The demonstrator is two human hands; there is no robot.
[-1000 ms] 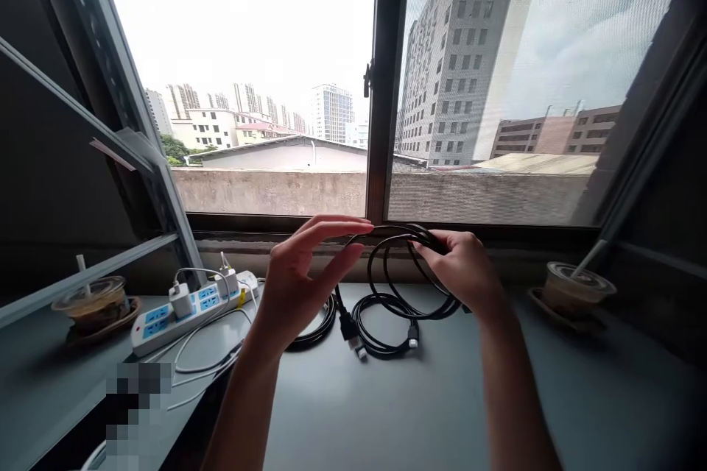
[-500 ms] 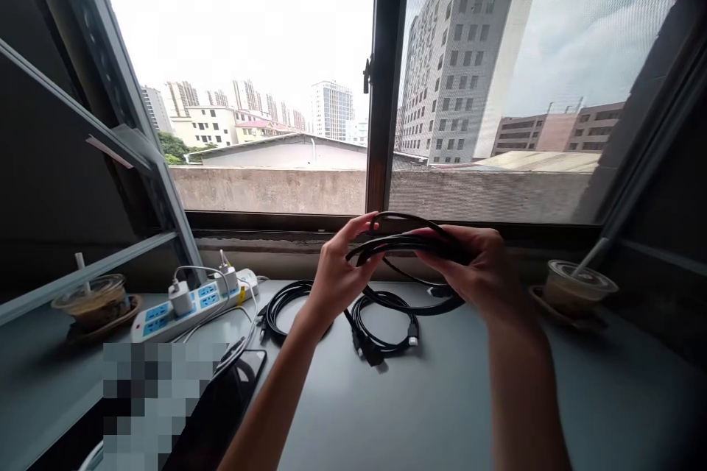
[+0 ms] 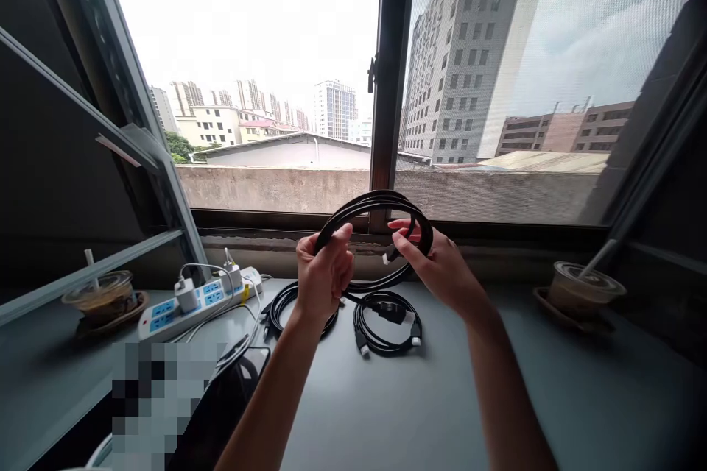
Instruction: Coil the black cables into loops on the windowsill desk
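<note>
A black cable [image 3: 381, 200] with plug ends is held up in a coil above the table. My left hand [image 3: 325, 265] is closed round the coil's left side. At its right side, my right hand [image 3: 434, 257] curls its thumb and fingers about the strands, with one light-tipped plug [image 3: 388, 257] hanging by the fingertips. The other black plug [image 3: 391, 311] dangles below the coil. Behind and under it, a second coiled black cable [image 3: 387, 348] lies on the table with its two plugs toward me. Another coiled cable [image 3: 283, 300] lies further left, partly covered by my left hand and forearm.
A white power strip [image 3: 202, 299] with white chargers and cords stands at the left. Near it lies a dark, glossy tablet-like device [image 3: 221, 397], partly pixelated. Lidded drink cups stand at far left [image 3: 104, 298] and far right [image 3: 585, 291]. The window [image 3: 381, 88] rises behind the table.
The coil has turned from nearly flat to more upright, its loop now open toward me. My left hand has closed into a fist round it, and my right hand has shifted left.
</note>
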